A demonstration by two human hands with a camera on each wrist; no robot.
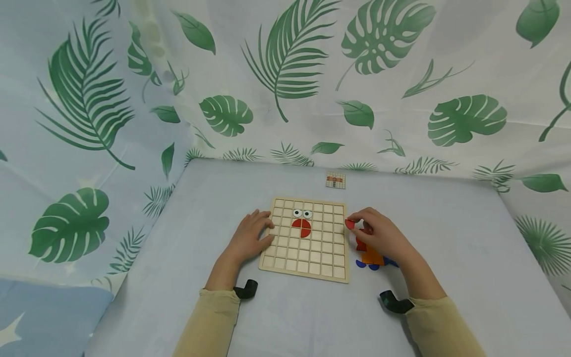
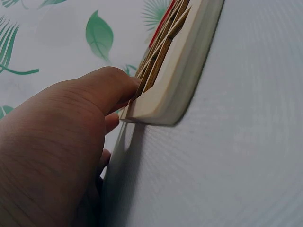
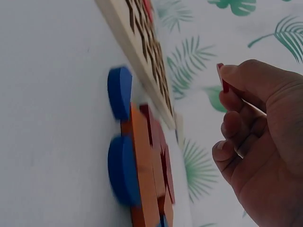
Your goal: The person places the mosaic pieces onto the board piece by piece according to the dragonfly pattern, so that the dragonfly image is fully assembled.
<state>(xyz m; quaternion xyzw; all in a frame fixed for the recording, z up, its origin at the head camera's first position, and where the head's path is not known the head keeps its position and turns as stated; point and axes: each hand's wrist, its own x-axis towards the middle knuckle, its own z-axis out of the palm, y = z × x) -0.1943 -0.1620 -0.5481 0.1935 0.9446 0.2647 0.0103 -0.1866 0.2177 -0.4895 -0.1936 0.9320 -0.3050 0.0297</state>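
My left hand (image 1: 251,237) rests at the left rim of a square wooden grid board (image 1: 303,274); in the left wrist view its thumb (image 2: 123,87) lies over the board's edge. Two round eye pieces (image 1: 302,213) sit in the upper cells, above red quarter-circle pieces (image 1: 305,231) forming a disc with its lower-left quarter open. Just past the board's right rim, my right hand (image 1: 379,231) pinches a red quarter-circle piece (image 1: 350,224) between thumb and forefinger. The right wrist view shows this piece (image 3: 222,77) raised, edge-on, with the other fingers loosely curled.
Under and beside the right hand lie loose red (image 1: 360,244), orange (image 1: 371,257) and blue pieces (image 3: 124,170), partly hidden by it. A small pattern card (image 1: 336,180) lies beyond the board. Leaf-printed cloth (image 1: 285,99) hangs behind the table (image 1: 294,317). Dark wrist cameras (image 1: 395,302) stick out at both cuffs.
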